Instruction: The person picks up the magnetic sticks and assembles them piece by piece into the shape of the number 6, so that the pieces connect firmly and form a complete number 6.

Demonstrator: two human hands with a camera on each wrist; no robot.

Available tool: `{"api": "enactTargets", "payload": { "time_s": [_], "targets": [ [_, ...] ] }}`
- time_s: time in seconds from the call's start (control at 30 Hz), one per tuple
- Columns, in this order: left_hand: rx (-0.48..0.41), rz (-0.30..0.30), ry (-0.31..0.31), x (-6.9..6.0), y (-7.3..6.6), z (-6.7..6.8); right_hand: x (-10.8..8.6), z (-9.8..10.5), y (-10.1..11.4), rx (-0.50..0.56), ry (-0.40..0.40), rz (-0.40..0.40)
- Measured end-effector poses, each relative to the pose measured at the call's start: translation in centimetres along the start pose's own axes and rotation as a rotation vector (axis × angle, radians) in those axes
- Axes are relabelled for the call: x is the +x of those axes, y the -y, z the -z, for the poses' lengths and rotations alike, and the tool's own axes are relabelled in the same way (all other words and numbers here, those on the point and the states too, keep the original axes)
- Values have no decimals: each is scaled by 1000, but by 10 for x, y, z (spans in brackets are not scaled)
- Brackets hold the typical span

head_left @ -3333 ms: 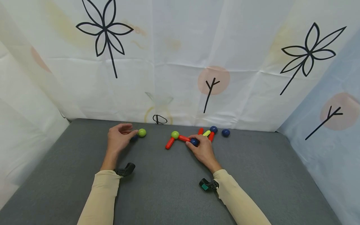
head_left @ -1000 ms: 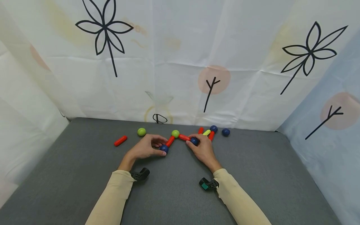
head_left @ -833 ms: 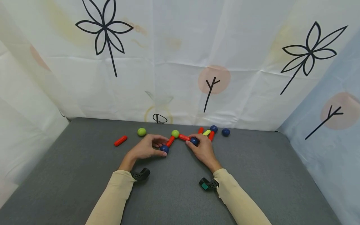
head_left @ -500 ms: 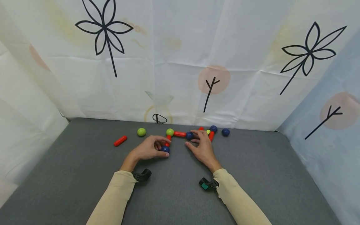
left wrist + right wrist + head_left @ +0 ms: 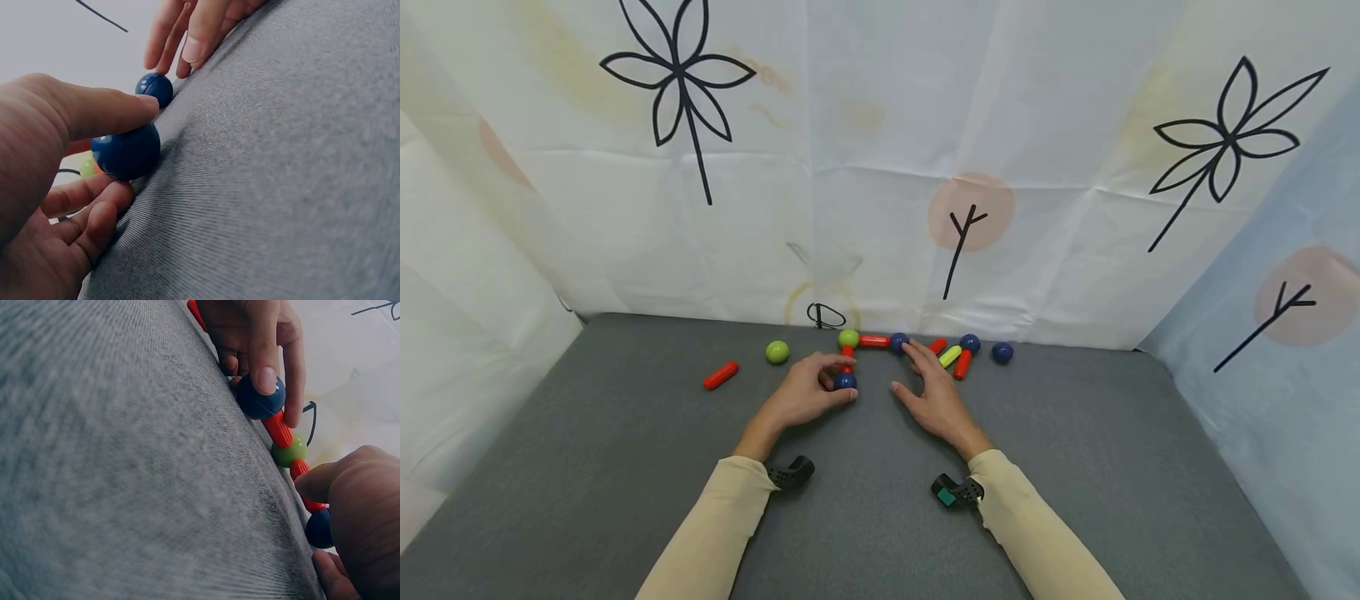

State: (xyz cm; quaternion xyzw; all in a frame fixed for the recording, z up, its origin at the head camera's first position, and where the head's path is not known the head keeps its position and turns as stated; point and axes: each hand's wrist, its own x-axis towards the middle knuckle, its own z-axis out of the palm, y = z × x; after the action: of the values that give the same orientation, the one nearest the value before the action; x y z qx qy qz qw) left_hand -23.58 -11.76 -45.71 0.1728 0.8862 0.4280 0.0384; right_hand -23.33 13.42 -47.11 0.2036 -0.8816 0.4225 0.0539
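Magnetic building pieces form an L: a green ball [image 5: 848, 337] at the corner, one red rod [image 5: 874, 341] to a blue ball [image 5: 898, 342] on the right, and another red rod [image 5: 847, 353] toward me to a nearer blue ball [image 5: 846, 381]. Thumb and fingers of my left hand [image 5: 803, 393] pinch that nearer blue ball [image 5: 127, 153]; the thumb lies on top of it in the left wrist view. My right hand [image 5: 934, 400] has its fingers extended by the right-hand blue ball [image 5: 319, 528], thumb spread away. Whether its fingertips touch the ball is unclear.
Right of the L lie a red rod [image 5: 937, 345], a yellow-green rod [image 5: 950, 357], and a red rod [image 5: 962, 365] by a blue ball [image 5: 970, 343]. Another blue ball [image 5: 1002, 352] is farther right. Leftward are a green ball [image 5: 777, 352] and red rod [image 5: 721, 375].
My left hand brought a blue ball from the back left to the red rod's end. The L then turned and shifted back and left. My right hand released its blue ball, fingers spreading.
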Motion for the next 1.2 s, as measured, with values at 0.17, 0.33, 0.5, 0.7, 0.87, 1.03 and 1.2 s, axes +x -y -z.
{"api": "enactTargets", "payload": {
  "time_s": [0.17,0.33,0.5,0.7,0.87,1.03,1.2],
  "targets": [
    [4,3,-14,1,0,-1,0,0,0,-25,18,-11],
    [8,-4,-20,1,2,0,1,0,0,-33,35,-35],
    [5,0,-19,1,2,0,1,0,0,-41,44,-21],
    [7,-19,-13,1,3,0,2,0,-1,-79,61,17],
    [-10,-22,-17,-2,3,1,3,-1,0,-84,59,10],
    [-24,-20,-23,-2,6,0,8,-4,2,-32,-38,-3],
    [-50,-24,-33,-1,9,-1,19,-6,3,21,-247,-67]
  ]
}}
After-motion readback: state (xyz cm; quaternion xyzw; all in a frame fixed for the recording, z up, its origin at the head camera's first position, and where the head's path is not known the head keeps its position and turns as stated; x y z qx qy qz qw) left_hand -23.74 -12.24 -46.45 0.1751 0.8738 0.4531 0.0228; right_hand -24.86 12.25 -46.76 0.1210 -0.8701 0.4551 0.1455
